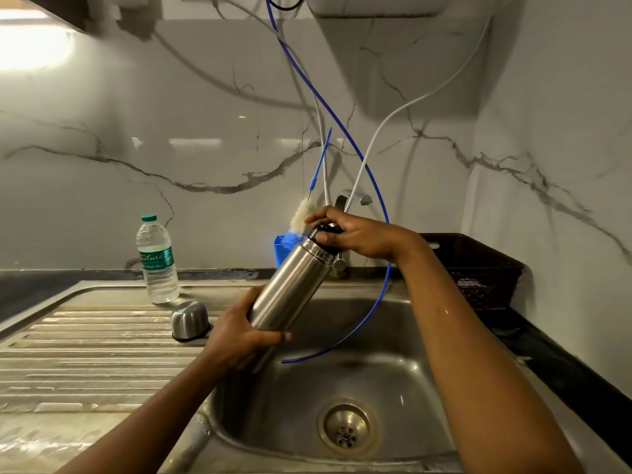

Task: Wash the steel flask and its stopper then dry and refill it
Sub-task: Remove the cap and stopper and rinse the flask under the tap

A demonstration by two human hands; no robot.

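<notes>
Over the sink (393, 381), the fingers (319, 216) of your right hand (359, 236) curl round the black stopper (330, 228). Your left hand (239, 333) grips the base of the flask (287, 285), which tilts toward 1 o'clock. You seem to be unscrewing the stopper, so next twist it and lift it clear. At 9 o'clock a steel cup (189, 319) sits upside down on the draining board (85, 343), and a water bottle (158, 261) stands at 10. Marble walls back the dark table (34, 285).

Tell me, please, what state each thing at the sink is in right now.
Flask, tilted over the sink, cup off.
Stopper, at the flask's mouth; tightness unclear.
Left grip, holds the flask's base.
Right grip, pinches the stopper.
Cup, upside down on the drainboard.
Bottle, upright, capped.
Brush, upright in its holder.
</notes>
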